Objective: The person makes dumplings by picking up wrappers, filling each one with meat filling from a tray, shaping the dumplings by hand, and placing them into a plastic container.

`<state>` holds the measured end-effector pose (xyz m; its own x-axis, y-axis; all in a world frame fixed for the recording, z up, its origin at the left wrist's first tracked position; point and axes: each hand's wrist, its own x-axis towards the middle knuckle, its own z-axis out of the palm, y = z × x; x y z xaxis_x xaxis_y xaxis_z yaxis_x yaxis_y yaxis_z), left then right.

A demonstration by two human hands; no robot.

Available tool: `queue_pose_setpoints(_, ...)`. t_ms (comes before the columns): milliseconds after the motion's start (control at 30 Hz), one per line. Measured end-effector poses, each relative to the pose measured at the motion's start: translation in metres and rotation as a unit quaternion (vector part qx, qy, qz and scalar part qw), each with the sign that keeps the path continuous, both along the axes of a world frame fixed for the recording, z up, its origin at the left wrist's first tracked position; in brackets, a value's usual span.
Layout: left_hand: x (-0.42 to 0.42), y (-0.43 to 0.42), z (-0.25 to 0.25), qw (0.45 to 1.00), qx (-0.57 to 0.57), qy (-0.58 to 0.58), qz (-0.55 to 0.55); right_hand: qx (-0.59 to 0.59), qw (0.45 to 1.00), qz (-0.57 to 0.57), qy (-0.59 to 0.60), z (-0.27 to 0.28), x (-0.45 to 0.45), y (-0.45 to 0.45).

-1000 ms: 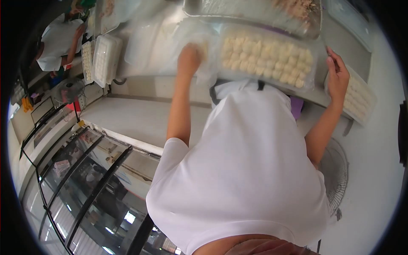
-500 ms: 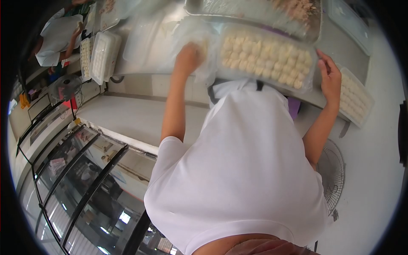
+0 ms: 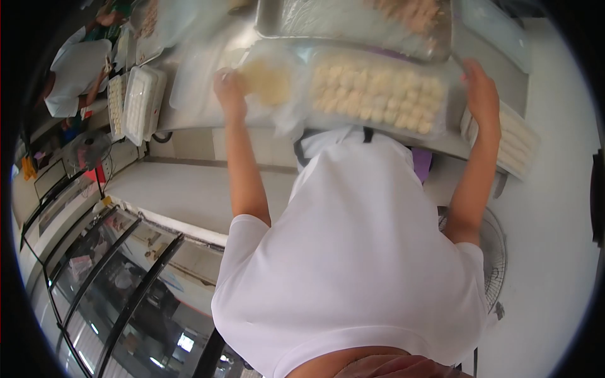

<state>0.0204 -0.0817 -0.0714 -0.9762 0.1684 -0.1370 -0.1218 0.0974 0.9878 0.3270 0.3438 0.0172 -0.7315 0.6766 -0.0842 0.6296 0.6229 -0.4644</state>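
Note:
My left hand point(image 3: 230, 93) is closed at the left edge of a clear plastic bag, its fingers curled and slightly blurred; what they grip, if anything, I cannot make out. Pale yellow flat pieces point(image 3: 270, 83) lie on the plastic bag point(image 3: 291, 116) just right of that hand. Beside them sits a clear plastic tray point(image 3: 445, 104) filled with rows of small pale dough balls point(image 3: 378, 91). My right hand point(image 3: 481, 88) is raised past the tray's right end, near the corner of a metal tray; motion smears its fingers.
The large metal tray point(image 3: 353, 39) at the back holds a pinkish minced filling point(image 3: 413, 14). Another filled tray point(image 3: 517, 142) stands at the right and stacked white trays point(image 3: 144, 104) at the left. A co-worker point(image 3: 79, 69) is at the far left. A floor fan point(image 3: 493, 252) stands low right.
My left hand has moved left, uncovering the yellow pieces. My right hand has left the filled tray's right edge and turned upward. The whole view has shifted slightly.

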Motion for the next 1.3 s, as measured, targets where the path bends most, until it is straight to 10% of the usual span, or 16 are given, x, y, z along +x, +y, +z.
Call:
queue_pose_setpoints(133,-0.010,0.007,0.002,0.998,0.046,-0.047,-0.019,0.181,0.980,0.069,-0.053,-0.015,-0.026,0.025)
queue_pose_setpoints(200,-0.005,0.010,0.010,0.925,0.299,-0.232,-0.029,0.190,0.976,0.090,-0.051,-0.028,-0.040,0.031)
queue_pose_setpoints(300,-0.001,0.006,-0.001,0.889,0.370,-0.256,-0.083,0.245,0.964,0.104,-0.026,-0.040,-0.056,0.034)
queue_pose_setpoints(733,0.039,0.046,0.036,0.915,0.339,-0.215,-0.035,0.168,0.928,0.287,-0.166,-0.022,-0.080,0.038)
queue_pose_setpoints(967,0.047,0.069,0.024,0.995,0.025,0.074,-0.057,-0.116,0.954,0.266,-0.073,-0.020,-0.091,0.040)
queue_pose_setpoints(1133,0.057,0.073,0.057,0.870,-0.213,0.443,-0.050,-0.239,0.947,0.214,0.024,-0.044,-0.080,0.043)
queue_pose_setpoints(1300,0.059,0.015,-0.006,0.802,-0.370,0.417,-0.213,-0.303,0.944,0.118,0.049,-0.054,-0.069,0.035)
